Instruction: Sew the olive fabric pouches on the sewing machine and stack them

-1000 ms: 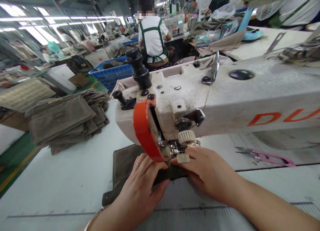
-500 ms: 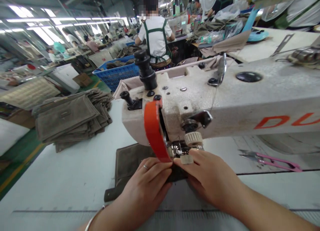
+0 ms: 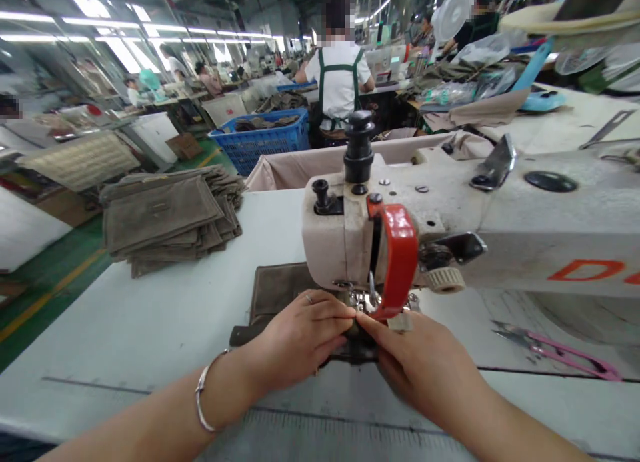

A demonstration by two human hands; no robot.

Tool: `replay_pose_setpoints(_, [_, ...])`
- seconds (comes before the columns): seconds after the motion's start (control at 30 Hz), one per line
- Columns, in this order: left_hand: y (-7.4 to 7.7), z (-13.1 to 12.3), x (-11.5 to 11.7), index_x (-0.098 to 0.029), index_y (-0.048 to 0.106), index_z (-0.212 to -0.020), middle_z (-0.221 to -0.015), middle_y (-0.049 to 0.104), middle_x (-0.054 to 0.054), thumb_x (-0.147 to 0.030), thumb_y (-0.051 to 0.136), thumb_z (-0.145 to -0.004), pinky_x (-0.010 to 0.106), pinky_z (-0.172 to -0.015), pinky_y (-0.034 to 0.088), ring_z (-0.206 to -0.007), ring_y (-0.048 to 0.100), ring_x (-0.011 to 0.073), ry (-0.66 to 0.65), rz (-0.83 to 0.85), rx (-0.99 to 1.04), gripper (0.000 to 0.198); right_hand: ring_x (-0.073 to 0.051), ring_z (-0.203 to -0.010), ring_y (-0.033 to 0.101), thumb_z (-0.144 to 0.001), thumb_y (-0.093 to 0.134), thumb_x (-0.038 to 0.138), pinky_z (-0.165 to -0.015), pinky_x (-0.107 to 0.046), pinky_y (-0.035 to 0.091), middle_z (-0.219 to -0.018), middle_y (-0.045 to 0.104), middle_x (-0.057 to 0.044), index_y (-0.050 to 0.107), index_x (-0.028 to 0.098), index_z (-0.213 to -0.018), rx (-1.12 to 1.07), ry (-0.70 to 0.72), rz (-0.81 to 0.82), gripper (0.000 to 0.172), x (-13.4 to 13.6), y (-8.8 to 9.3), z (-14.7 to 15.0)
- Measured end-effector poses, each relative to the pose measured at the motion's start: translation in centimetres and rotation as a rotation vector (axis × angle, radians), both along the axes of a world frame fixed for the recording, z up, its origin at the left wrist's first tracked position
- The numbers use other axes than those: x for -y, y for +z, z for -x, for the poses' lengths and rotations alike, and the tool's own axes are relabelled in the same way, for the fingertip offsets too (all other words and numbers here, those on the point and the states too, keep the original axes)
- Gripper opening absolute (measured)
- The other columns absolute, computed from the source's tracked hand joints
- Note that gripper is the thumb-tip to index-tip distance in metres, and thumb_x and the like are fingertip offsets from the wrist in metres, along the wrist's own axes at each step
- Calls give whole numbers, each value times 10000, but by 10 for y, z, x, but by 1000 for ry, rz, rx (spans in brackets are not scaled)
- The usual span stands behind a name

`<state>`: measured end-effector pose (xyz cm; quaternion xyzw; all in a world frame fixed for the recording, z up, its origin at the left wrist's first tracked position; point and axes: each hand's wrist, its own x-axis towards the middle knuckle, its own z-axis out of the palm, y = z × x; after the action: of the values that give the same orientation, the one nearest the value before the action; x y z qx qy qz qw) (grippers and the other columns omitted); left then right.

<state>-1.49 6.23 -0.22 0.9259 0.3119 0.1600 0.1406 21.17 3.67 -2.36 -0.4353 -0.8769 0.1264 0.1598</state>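
Observation:
A dark olive fabric piece (image 3: 280, 289) lies flat under the head of a white sewing machine (image 3: 450, 229) with a red guard (image 3: 400, 259). My left hand (image 3: 295, 339), with a ring and a bracelet, presses on the fabric just left of the needle area, fingers together. My right hand (image 3: 425, 365) pinches the fabric edge right below the presser foot, and its fingertips meet those of the left hand. The fabric under the hands is mostly hidden.
A stack of olive fabric pieces (image 3: 170, 219) sits at the table's far left. Pink thread snips (image 3: 560, 352) lie to the right. A blue crate (image 3: 265, 139) and a person in a green apron (image 3: 340, 75) are beyond the table.
My view has shifted to the left, so the machine head sits further right in the picture. Both hands have drawn closer together at the needle, fingertips now meeting on the fabric.

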Motion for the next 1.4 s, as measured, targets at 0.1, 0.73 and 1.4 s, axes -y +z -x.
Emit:
replay_pose_setpoints(0.1, [-1,-1,-5,-200,627,-1119,-1155,660,19,-228,509,-958,348,-1019,430,-1121,560,178,18,-22,-9,202,-282,-877,583,-828,435,115,-731,-453,523,-1033,622,-117,561,180,-1208,-4,-10,-13,406,-1,-1,1])
replay_pose_setpoints(0.73, [-12,13,-18,-214,666,-1056,-1037,718,34,-139,533,-927,351,-925,526,-992,662,168,98,-15,217,200,-251,-782,537,-913,502,258,-707,-392,442,-774,583,-70,583,192,-731,54,-215,-205,210,-11,4,-11])
replay_pose_setpoints(1.4, [-8,-11,0,-161,646,-1010,-1004,713,54,-158,451,-968,320,-880,512,-937,654,162,47,-215,112,200,-252,-950,565,-930,486,118,-798,-400,501,-1033,651,-96,645,187,-1064,-212,-3,-154,219,-2,-8,5])
